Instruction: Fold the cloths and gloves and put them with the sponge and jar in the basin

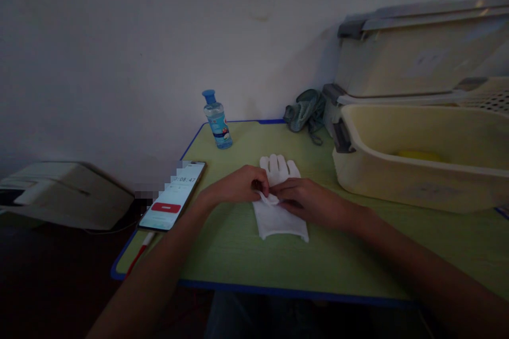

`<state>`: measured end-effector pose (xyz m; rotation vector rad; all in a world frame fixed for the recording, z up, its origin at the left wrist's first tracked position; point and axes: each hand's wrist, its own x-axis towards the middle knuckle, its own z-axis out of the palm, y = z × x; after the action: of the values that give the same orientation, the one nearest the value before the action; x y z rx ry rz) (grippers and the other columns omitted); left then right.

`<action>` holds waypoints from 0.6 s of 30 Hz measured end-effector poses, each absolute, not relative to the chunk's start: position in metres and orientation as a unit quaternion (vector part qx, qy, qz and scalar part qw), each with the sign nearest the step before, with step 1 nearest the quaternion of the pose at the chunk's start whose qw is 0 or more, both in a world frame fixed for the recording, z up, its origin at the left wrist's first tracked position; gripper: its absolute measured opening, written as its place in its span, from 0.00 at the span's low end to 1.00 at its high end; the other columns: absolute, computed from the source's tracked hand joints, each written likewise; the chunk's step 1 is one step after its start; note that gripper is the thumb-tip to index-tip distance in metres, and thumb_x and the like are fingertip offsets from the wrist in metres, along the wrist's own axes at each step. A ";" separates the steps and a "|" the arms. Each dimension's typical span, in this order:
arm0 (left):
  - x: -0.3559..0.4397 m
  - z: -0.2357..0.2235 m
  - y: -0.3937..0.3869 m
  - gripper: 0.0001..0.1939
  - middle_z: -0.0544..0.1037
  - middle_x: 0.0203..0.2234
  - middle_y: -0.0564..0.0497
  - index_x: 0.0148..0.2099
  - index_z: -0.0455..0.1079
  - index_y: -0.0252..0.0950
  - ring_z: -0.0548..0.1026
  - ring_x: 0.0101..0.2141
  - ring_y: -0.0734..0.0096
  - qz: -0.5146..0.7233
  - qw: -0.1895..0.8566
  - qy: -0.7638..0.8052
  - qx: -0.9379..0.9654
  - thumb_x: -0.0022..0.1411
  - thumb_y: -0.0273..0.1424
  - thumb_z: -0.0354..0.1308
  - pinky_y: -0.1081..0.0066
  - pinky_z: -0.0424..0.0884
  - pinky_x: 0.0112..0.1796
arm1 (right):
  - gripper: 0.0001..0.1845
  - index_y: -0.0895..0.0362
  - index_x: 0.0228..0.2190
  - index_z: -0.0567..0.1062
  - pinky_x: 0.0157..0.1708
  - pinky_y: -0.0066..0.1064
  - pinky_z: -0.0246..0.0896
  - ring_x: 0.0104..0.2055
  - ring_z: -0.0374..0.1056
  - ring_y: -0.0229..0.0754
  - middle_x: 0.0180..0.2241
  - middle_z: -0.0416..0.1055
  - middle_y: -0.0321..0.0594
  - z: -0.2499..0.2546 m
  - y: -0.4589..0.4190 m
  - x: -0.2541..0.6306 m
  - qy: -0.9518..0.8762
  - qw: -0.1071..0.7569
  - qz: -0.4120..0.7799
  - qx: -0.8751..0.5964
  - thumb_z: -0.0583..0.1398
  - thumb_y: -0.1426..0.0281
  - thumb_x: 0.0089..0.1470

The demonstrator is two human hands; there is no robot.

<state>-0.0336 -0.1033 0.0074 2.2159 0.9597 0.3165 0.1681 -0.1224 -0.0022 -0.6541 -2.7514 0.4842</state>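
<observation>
A white cloth glove (279, 220) lies on the green table, its fingers pointing away from me and its cuff towards me. My left hand (244, 183) is closed, its thumb and fingertips pinching a raised fold of white fabric at the middle of the glove. From the other side, my right hand (308, 198) reaches over the glove, fingertips closed on the same fold near the left fingers. Both hands cover part of the palm area, so whether a second glove lies there I cannot tell.
A phone (175, 196) with a lit timer screen and a red-and-white cable (145, 246) lie at the left edge of the table (222, 254). Behind stand a blue-capped bottle (218, 122) and a grey-green bundle (305, 111). A cream bin (397, 183) and lidded boxes (417, 58) fill the right.
</observation>
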 end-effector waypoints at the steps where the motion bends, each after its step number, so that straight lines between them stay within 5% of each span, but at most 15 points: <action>1: -0.035 0.008 -0.103 0.12 0.74 0.28 0.53 0.29 0.73 0.31 0.71 0.29 0.77 0.113 0.346 0.361 0.858 0.43 0.14 0.54 0.77 0.65 0.34 | 0.12 0.63 0.38 0.76 0.45 0.32 0.61 0.44 0.69 0.41 0.41 0.75 0.47 -0.003 -0.121 0.169 -0.950 0.138 0.169 -0.225 0.55 0.80 0.53; 8: -0.047 0.017 -0.100 0.12 0.76 0.39 0.49 0.38 0.75 0.34 0.73 0.39 0.72 0.054 0.366 0.305 0.878 0.50 0.19 0.57 0.73 0.66 0.44 | 0.09 0.63 0.35 0.74 0.38 0.31 0.62 0.38 0.68 0.40 0.38 0.73 0.48 0.006 -0.126 0.174 -0.952 0.131 0.150 -0.232 0.55 0.77 0.53; 13: -0.052 0.017 -0.099 0.12 0.77 0.40 0.48 0.38 0.75 0.33 0.74 0.40 0.73 0.069 0.402 0.297 0.863 0.56 0.19 0.52 0.74 0.66 0.44 | 0.09 0.59 0.32 0.72 0.36 0.33 0.60 0.36 0.67 0.43 0.34 0.71 0.42 0.020 -0.144 0.170 -0.976 0.021 0.121 -0.180 0.61 0.66 0.49; 18: -0.053 0.015 -0.098 0.13 0.78 0.35 0.49 0.38 0.74 0.31 0.74 0.38 0.74 0.077 0.431 0.336 0.834 0.55 0.18 0.50 0.74 0.67 0.41 | 0.08 0.59 0.35 0.70 0.33 0.32 0.57 0.34 0.67 0.42 0.33 0.70 0.43 0.021 -0.154 0.166 -0.980 -0.033 0.058 -0.188 0.57 0.74 0.49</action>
<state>-0.0531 -0.0978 0.0145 2.0798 0.8372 0.1913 0.1657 -0.1542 0.0205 -0.6037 -3.1447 0.1875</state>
